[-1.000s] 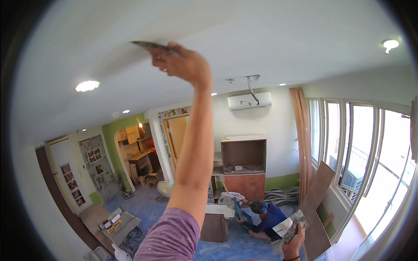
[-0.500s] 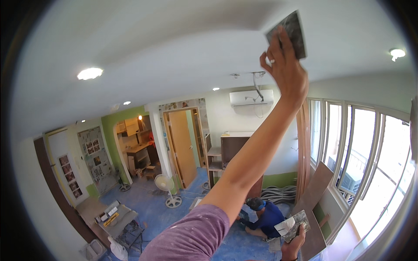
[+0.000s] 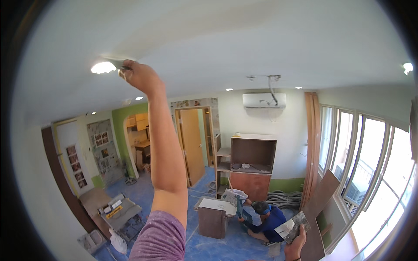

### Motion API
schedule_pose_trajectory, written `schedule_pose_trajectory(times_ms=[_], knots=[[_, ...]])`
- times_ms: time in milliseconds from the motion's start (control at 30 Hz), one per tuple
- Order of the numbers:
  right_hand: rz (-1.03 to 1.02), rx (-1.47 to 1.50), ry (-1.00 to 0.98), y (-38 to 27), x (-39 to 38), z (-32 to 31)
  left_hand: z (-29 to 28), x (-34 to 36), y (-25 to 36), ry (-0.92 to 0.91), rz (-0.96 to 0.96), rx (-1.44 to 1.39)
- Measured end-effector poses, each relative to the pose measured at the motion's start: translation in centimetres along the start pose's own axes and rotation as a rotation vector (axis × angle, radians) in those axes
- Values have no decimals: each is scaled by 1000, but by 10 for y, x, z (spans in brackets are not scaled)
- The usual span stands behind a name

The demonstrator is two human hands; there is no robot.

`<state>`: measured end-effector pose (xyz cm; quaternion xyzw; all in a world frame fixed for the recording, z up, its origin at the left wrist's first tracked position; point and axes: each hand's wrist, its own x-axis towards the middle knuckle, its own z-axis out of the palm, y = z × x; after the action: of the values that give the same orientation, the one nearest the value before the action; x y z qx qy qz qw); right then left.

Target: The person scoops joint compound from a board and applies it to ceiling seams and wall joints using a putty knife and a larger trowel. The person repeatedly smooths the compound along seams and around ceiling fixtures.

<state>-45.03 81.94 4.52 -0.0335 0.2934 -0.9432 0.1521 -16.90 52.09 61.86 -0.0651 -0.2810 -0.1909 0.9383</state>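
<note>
My left hand [image 3: 140, 78] is raised on an outstretched arm and grips a flat putty knife [image 3: 114, 64]. Its blade lies against the white ceiling [image 3: 226, 39], right beside a lit recessed lamp [image 3: 102, 67]. Low at the right, my right hand [image 3: 295, 249] holds a grey rectangular board [image 3: 294, 226] carrying a patch of white filler.
Far below, another person [image 3: 266, 219] crouches on blue floor covering next to a small brown cabinet [image 3: 213, 217]. A taller wooden cabinet [image 3: 252, 163] stands under a wall air conditioner [image 3: 264, 100]. Windows [image 3: 365, 165] and leaning wood panels [image 3: 320, 200] fill the right side.
My left hand swung with the putty knife to the right across the ceiling, then back left to the recessed lamp. The right hand has stayed low with the board.
</note>
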Motion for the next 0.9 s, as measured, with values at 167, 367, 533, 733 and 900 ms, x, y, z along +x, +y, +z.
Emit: schedule_pose_trajectory(times_ms=[167,367,533,733,900], knots=[[21,87,0,-8,-17,10,45,-80,28,-47,137,137],[-50,143,21,-7,-24,-5,127,-218,75,-207,311,292],[-137,173,71,-20,-31,0,166,-306,100,-361,401,257],[-62,157,-27,-13,-34,-2,64,-324,86,-754,435,-48],[315,244,-193,7,-50,20,-169,-328,86,-1288,-25,-241]])
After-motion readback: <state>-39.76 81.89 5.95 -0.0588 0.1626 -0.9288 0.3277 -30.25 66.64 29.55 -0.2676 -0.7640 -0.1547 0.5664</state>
